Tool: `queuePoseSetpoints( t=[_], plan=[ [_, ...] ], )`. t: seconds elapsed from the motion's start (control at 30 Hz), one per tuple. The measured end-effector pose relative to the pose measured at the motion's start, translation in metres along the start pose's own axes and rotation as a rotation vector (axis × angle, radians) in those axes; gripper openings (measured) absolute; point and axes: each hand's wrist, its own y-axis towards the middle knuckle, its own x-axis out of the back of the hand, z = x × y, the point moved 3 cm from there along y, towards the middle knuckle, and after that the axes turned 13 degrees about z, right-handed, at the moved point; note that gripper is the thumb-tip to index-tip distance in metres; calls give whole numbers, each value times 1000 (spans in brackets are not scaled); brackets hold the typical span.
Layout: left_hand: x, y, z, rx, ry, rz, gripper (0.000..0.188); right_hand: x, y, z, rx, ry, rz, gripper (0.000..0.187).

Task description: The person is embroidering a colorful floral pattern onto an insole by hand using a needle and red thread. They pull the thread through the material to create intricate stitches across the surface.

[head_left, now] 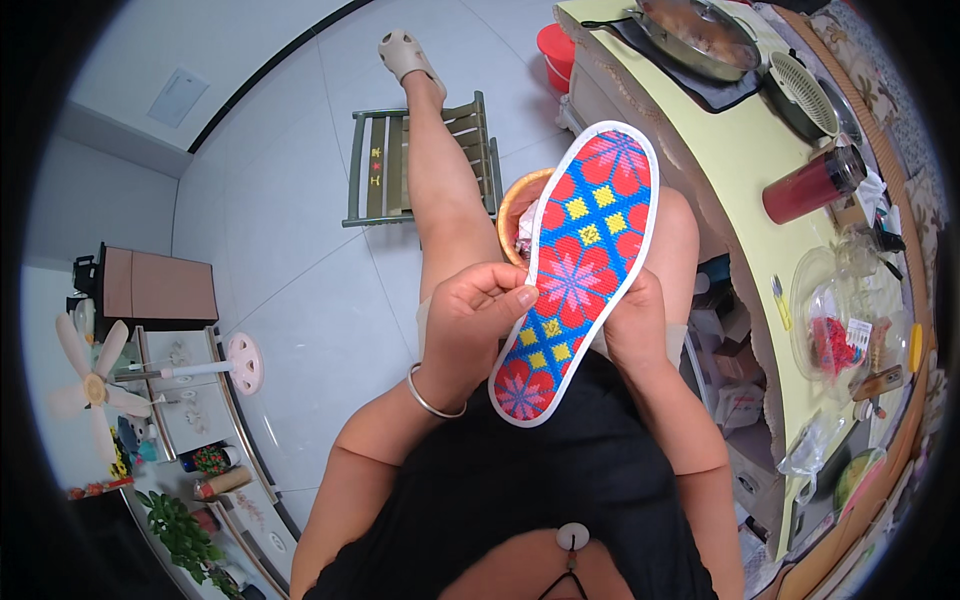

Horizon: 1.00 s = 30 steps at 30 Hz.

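An embroidered shoe insole [575, 280] is held up in front of my lap, its toe end pointing away and to the right. It has a white edge and a pattern of red and pink flowers, blue bands and yellow squares. My left hand [490, 305] pinches its left edge between thumb and fingers near the middle. Behind the right edge is my right hand [637, 318], its fingers mostly hidden by the insole. A round wooden basket [510, 222] with cloth in it stands between my legs, partly covered by the insole.
My leg stretches over a folding stool [372, 170]. On the right, a long pale table [700, 130] carries a lidded pan [700, 38], a dark red thermos [812, 186] and a clear tray with red thread [832, 345]. A red bucket [556, 55] stands beyond; a fan [95, 388] is left.
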Motion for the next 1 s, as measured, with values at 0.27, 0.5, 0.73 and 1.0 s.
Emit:
queuePoseSetpoints(
  t=[0.27,0.5,0.73,1.0],
  plan=[
    [5,18,28,70,-768,413,17,-22,0,32,483,-735,78,10],
    [25,23,51,5,-909,673,20,-43,2,45,571,-926,122,22],
    [24,22,49,17,-913,666,18,-42,3,38,599,-967,106,17],
    [20,22,48,26,-918,661,16,-43,1,40,604,-915,123,18]
  ],
)
